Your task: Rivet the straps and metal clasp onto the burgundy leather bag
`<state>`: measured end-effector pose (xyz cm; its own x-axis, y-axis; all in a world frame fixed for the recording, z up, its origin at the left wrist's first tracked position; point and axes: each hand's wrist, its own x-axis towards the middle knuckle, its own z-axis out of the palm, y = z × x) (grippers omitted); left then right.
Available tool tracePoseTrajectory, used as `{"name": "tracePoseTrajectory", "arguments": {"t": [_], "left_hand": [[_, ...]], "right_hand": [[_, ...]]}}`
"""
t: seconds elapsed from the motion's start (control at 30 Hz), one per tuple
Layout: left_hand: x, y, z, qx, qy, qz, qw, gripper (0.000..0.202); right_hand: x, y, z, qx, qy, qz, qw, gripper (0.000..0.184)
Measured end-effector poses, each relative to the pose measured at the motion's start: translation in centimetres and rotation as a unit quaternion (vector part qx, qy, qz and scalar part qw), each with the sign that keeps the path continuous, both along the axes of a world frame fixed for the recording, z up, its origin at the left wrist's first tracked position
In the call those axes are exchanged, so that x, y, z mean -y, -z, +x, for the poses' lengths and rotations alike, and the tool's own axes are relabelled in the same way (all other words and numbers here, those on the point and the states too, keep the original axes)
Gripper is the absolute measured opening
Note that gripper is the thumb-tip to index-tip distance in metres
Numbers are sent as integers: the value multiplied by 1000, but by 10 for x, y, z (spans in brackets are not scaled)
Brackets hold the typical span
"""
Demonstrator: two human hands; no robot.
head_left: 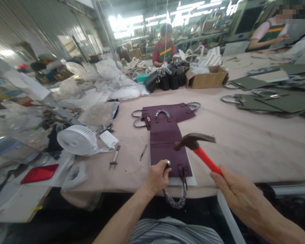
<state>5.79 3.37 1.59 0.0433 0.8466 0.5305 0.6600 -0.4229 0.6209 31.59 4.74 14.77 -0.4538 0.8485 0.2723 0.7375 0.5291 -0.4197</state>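
Note:
My right hand [228, 184] is wrapped round the red handle of a claw hammer [208, 160], its dark metal head raised above a plum-coloured bag panel [165, 154]. My left hand [159, 177] is closed on a small metal punch [168, 164], held upright over the same panel; only its shiny top shows. A plastic-wrapped carrying handle [176, 200] hangs from the panel over the table's front edge. Behind lie more plum panels [181, 112] with wrapped handles. To the left of the panel rests a thin metal rod [143, 152].
A white fan [77, 140], a white power bank [108, 139], a metal caliper-like tool [115, 157] and a red pouch [40, 173] are at left. Black bags [165, 79] and a cardboard box [206, 78] stand at the back; green panels [282, 101] lie right. Two people are across the table.

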Motion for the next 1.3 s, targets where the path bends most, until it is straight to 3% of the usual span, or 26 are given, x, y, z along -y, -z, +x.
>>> {"name": "tracePoseTrajectory", "arguments": {"t": [0.1, 0.17, 0.27, 0.33, 0.4, 0.47, 0.53, 0.6, 0.73, 0.9, 1.07, 1.2, 1.3], "left_hand": [[2, -6, -2, 11, 15, -18, 1000, 14], [3, -12, -3, 23, 29, -37, 999, 21], [3, -21, -6, 29, 48, -53, 997, 21], [2, -25, -7, 22, 56, -54, 997, 13], [2, -26, -9, 19, 58, -47, 997, 10], [2, -24, -10, 21, 57, -36, 998, 11], [3, -20, -12, 25, 54, -28, 998, 12], [4, -17, -14, 27, 52, -24, 998, 13], [4, -16, -16, 53, 44, -25, 997, 11], [3, -20, -17, 94, -1, -54, 994, 11], [5, -20, -18, 7, 84, 36, 996, 14], [7, -18, -17, 54, 2, 3, 999, 10], [8, -18, -18, 58, 1, 3, 998, 10]], "right_hand": [[-30, 29, 22, -29, 96, -177, 979, 46], [-47, 53, 35, 27, 138, -239, 961, 45], [-58, 83, 42, 101, 177, -209, 956, 38], [-54, 92, 33, 98, 176, -143, 969, 44], [-43, 93, 12, 52, 120, -31, 991, 47], [-31, 92, -15, -6, 21, 69, 997, 38], [-19, 95, -42, -32, -68, 91, 993, 26], [-11, 102, -62, -49, -111, 75, 990, 18], [-8, 120, -73, -122, -117, 37, 985, 12], [-11, 122, -68, -134, -130, 24, 982, 16], [-10, 121, -69, -128, -118, 21, 985, 17], [-10, 123, -69, -122, -115, 13, 986, 18], [-10, 122, -68, -122, -117, 11, 986, 19]]}}
